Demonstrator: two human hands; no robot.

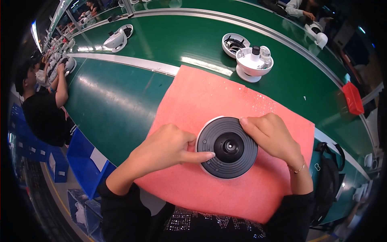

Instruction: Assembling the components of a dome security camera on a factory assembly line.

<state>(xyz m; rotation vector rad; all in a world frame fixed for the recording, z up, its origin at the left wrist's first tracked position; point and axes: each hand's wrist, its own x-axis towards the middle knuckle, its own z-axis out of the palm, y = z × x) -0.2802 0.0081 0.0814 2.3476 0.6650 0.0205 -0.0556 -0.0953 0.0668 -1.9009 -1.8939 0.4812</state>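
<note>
A round camera unit point(246, 160) is between my hands over a pink mat. Its dark grey face has concentric ridges, a black lens housing in the middle and a thin white rim. My left hand point(166, 147) grips its left edge, the thumb laid across the grey face beside the lens. At the upper right edge, my right hand point(271, 135) is closed on the unit with its thumb tip on the rim. The fingers beneath are mostly hidden. Whether the unit rests on the mat point(201, 94) I cannot tell.
Beyond the mat, on the green conveyor point(173, 38), stand a white housing point(254, 67), an open round shell point(233, 44) and another white unit point(117, 40). A red bin point(353, 98) is at right, near a black bag point(327, 181). A co-worker point(42, 105) works at left above blue bins point(84, 161).
</note>
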